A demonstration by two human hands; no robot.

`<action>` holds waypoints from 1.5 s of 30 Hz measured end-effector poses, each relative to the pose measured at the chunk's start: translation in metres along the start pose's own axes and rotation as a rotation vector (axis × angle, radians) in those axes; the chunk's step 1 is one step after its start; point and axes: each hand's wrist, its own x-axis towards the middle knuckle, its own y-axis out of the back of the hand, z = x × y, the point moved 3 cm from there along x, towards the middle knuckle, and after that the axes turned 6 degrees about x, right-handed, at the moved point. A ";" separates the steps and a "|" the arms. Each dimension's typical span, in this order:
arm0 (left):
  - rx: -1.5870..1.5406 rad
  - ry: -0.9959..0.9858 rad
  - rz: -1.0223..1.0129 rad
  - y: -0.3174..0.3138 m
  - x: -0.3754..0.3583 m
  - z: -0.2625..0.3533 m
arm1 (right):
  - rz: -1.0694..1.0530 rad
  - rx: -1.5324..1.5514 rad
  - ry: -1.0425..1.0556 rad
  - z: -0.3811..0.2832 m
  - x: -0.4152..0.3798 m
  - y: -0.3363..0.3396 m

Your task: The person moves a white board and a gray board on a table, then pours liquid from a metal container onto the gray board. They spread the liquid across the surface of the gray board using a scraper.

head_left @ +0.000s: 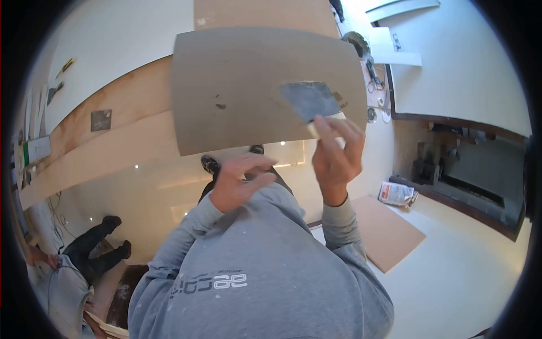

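Grey scraper (311,100) pinched in right hand (338,151) over panel (243,76); left hand (239,179) half-open (empty).

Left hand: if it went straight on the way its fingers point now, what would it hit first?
Probably the right hand, which holds the scraper. Depth is unclear; the left hand might pass above or below.

Wide-angle head view, moderately bright, bluish-white towards the upper right. Heavy curved distortion, black vignette at the edges. Small bright glints on the glossy floor (248,155); slight blur on both hands.
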 end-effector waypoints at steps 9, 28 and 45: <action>-0.658 -0.045 0.281 0.014 -0.011 0.053 | -0.079 0.042 0.346 -0.066 0.001 -0.043; -0.449 0.005 0.710 0.037 -0.015 0.057 | -0.349 1.391 -1.071 -0.016 0.011 -0.062; -0.351 0.127 1.079 -0.045 0.018 0.041 | -0.641 0.815 -0.249 0.113 -0.015 -0.104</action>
